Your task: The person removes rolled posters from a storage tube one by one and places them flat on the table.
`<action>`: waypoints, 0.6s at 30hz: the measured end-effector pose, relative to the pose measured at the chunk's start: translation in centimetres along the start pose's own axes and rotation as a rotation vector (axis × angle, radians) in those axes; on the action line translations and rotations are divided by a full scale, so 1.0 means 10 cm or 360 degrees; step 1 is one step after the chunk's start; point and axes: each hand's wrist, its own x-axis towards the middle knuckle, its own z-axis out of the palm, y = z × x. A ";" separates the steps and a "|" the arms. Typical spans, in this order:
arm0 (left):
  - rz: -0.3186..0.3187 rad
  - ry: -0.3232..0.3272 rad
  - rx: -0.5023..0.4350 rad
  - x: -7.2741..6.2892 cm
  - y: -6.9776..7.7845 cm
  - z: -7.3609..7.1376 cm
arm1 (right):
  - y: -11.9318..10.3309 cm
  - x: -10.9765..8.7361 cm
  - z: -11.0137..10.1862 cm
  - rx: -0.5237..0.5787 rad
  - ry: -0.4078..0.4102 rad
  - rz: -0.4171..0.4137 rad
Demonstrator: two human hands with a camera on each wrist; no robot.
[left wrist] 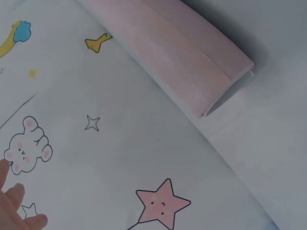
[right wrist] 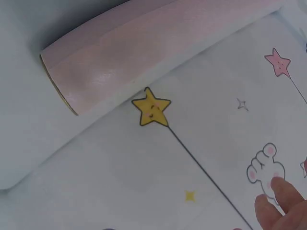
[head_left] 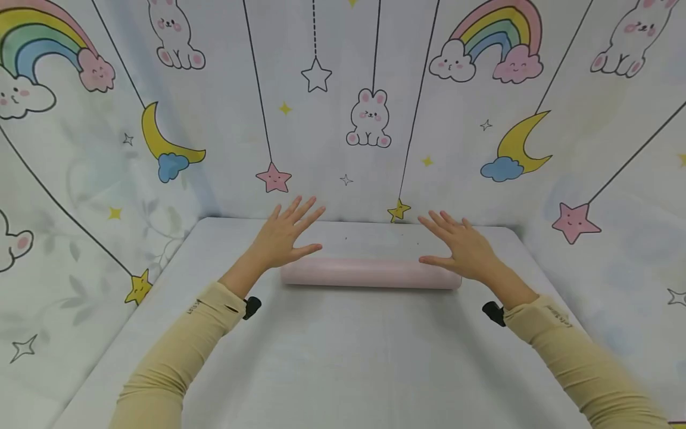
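A pale pink roll (head_left: 370, 273), shaped like a tube, lies crosswise on the white table (head_left: 343, 357). In the left wrist view the end of the pink roll (left wrist: 192, 57) shows a hollow rim; the right wrist view shows the roll's other end (right wrist: 91, 72). My left hand (head_left: 286, 232) is held up with spread, straight fingers over the roll's left end, holding nothing. The right hand (head_left: 461, 244) is raised the same way over the right end, its thumb overlapping the roll in the head view. Only some fingertips show in each wrist view.
A white cloth wall (head_left: 343, 149) printed with stars, rabbits, moons and rainbows stands behind the table and at both sides. Both forearms wear cream sleeves (head_left: 177, 345), with a small black device (head_left: 252, 307) at the left wrist and another black device (head_left: 494, 313) at the right.
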 end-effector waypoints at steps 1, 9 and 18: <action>0.0000 0.0001 -0.0002 0.00 0.00 0.01 | 0.00 0.00 0.01 0.0003 -0.0002 0.0005; 0.0009 0.0027 -0.0020 -0.05 -0.03 0.12 | 0.06 0.00 0.14 0.0014 0.0000 0.0033; -0.0001 0.0020 -0.0021 -0.08 -0.07 0.26 | 0.13 0.00 0.31 0.0045 -0.0007 0.0048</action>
